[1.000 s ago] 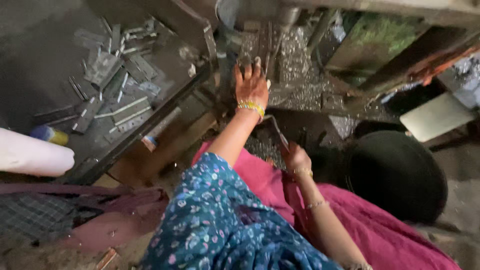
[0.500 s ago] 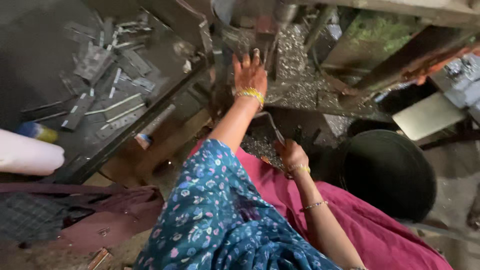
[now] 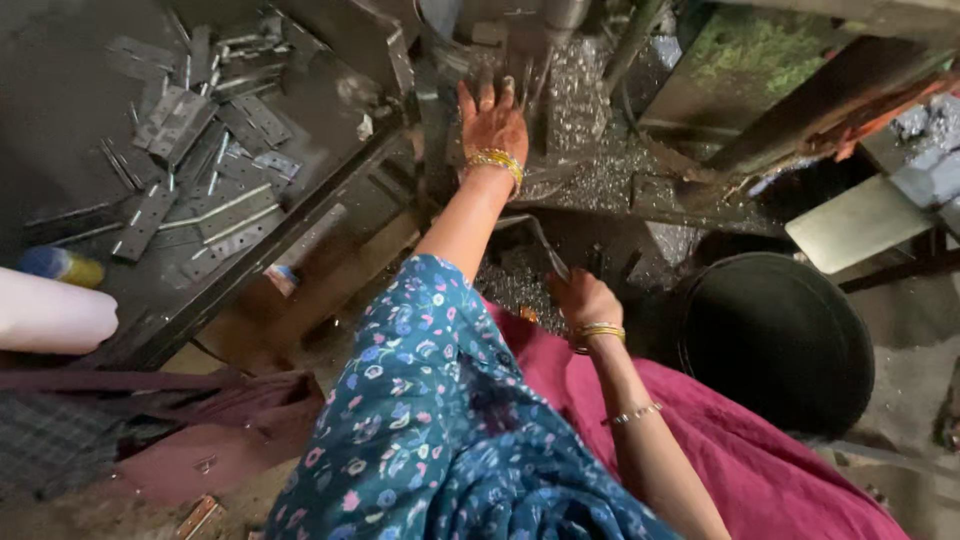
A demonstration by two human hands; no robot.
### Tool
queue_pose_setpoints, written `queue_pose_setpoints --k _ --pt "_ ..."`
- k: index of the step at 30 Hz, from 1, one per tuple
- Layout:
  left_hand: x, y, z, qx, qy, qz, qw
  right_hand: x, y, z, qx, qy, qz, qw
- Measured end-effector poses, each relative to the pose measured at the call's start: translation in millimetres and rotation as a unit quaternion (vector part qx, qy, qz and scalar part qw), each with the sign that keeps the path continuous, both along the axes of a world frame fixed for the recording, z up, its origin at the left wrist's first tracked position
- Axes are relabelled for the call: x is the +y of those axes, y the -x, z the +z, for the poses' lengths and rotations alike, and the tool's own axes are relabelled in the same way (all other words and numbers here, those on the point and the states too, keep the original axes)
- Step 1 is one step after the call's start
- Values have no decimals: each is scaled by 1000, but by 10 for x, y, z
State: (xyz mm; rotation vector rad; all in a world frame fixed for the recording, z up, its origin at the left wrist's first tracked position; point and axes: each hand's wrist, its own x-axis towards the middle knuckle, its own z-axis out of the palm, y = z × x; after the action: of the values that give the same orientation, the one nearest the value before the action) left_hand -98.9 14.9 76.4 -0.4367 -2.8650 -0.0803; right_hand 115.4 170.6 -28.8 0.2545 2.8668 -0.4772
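Left hand point(image 3: 492, 118), fingers spread flat, now pushed further forward onto the shaving-strewn grey metal machine bed point(image 3: 590, 150) than a second ago, gripping nothing; right hand point(image 3: 583, 300) unchanged, closed round the thin bent steel lever point(image 3: 535, 232); flat grey metal hinge plates point(image 3: 190, 150) heaped well apart, left; probably seating a piece.
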Motion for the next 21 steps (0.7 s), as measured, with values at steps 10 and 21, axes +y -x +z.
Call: queue_pose_setpoints --k 10,21 --pt "114 165 50 46 -77 21 996 -64 -216 -260 60 66 -97 991" --pt "-227 -463 -140 148 -63 -74 984 -94 62 634 46 -21 -27 998"
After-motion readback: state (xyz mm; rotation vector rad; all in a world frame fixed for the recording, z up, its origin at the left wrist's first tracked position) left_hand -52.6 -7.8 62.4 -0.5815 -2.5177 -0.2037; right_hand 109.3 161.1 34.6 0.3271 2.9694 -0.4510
